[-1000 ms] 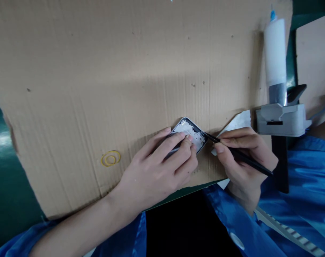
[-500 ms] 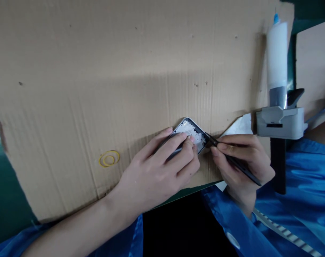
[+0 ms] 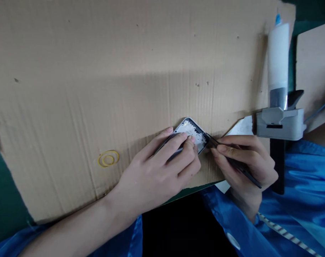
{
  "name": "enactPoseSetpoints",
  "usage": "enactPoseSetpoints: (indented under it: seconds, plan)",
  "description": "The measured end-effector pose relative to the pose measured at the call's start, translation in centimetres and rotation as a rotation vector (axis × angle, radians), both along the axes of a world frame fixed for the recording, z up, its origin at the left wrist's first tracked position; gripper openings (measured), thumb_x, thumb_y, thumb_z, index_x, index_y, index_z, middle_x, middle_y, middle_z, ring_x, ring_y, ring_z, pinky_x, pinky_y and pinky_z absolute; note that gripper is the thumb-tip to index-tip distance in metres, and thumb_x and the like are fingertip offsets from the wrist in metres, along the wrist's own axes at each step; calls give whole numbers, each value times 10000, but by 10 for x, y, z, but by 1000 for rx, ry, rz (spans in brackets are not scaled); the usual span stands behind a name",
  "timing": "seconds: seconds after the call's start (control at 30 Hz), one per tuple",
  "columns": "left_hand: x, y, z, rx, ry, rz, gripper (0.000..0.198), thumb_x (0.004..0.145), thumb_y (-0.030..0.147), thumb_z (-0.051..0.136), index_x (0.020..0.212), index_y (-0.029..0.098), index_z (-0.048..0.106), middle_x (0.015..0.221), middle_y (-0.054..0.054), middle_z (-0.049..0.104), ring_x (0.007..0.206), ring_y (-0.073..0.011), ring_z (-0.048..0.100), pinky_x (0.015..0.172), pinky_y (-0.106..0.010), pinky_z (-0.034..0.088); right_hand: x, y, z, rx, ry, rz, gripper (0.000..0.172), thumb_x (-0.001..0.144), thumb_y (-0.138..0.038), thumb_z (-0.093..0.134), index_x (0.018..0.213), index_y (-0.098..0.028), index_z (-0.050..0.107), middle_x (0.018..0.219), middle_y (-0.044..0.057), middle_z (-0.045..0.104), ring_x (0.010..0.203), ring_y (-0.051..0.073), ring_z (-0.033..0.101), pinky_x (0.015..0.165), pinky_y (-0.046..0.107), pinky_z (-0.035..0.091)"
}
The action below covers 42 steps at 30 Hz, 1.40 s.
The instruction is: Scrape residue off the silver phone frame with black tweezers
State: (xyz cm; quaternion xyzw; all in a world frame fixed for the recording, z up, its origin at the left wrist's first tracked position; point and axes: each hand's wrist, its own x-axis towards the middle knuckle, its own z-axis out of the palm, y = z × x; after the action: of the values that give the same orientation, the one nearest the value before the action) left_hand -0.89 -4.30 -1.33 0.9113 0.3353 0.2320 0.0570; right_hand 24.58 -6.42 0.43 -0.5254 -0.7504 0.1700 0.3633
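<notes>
A phone frame (image 3: 190, 127) with a silver rim and a grey inner plate lies tilted on the cardboard near the table's front edge. My left hand (image 3: 162, 167) grips it, fingers over its inner face and along its side; the palm hides its lower part. My right hand (image 3: 245, 160) pinches dark tweezers (image 3: 234, 163) like a pen. Their tips touch or nearly touch the right corner of the frame. Whether anything sits between the tips is too small to tell.
The cardboard sheet (image 3: 98, 53) covers the green table. Yellow rings (image 3: 108, 158) lie at left. Behind my right hand are a torn white paper piece (image 3: 241, 126), a grey clamp-like device (image 3: 280, 123) and a white tube with a blue tip (image 3: 279, 60). A blue sleeve (image 3: 304, 171) is at right.
My right hand has shifted very slightly to the right, with the tweezer tips still at the frame's corner. My left hand and the phone frame stay nearly the same.
</notes>
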Motion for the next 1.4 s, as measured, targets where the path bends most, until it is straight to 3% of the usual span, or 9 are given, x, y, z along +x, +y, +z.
enactPoseSetpoints:
  seconds: [0.27, 0.47, 0.83, 1.07, 1.4]
  plan:
    - [1, 1, 0, 5, 5, 5, 263, 1133, 333, 721, 1328, 177, 802, 1396, -4, 811, 1379, -236, 722, 1274, -439, 630, 0, -2, 5, -54, 9, -37, 244, 939, -22, 844, 1102, -200, 814, 1180, 54, 788, 1003, 153, 764, 810, 291, 679]
    - [1, 1, 2, -5, -1, 11, 250, 1130, 333, 734, 1326, 197, 809, 1407, 0, 810, 1385, -232, 719, 1271, -434, 632, 2, 0, 3, -33, 18, 10, 229, 945, -31, 845, 1107, -189, 812, 1177, 68, 793, 988, 159, 771, 794, 305, 689]
    - [2, 0, 1, -7, 0, 13, 252, 1121, 340, 751, 1325, 205, 811, 1410, 0, 809, 1379, -231, 718, 1279, -434, 622, -2, 2, 6, -132, 67, -91, 271, 877, -1, 887, 1020, -189, 755, 1091, 36, 785, 958, 159, 767, 787, 308, 645]
    - [1, 1, 1, -9, -6, 10, 248, 1132, 338, 739, 1325, 198, 806, 1406, -3, 811, 1383, -228, 724, 1276, -430, 632, 6, 6, -8, 1, 104, -46, 263, 862, -77, 926, 993, -207, 738, 1037, 14, 794, 889, 159, 768, 742, 305, 621]
    - [0, 0, 2, -14, 1, 7, 247, 1122, 336, 755, 1323, 204, 809, 1419, -8, 806, 1386, -230, 723, 1278, -433, 628, 8, 5, -8, -22, 60, -44, 274, 853, -74, 929, 998, -217, 745, 1038, 18, 805, 883, 161, 778, 736, 312, 638]
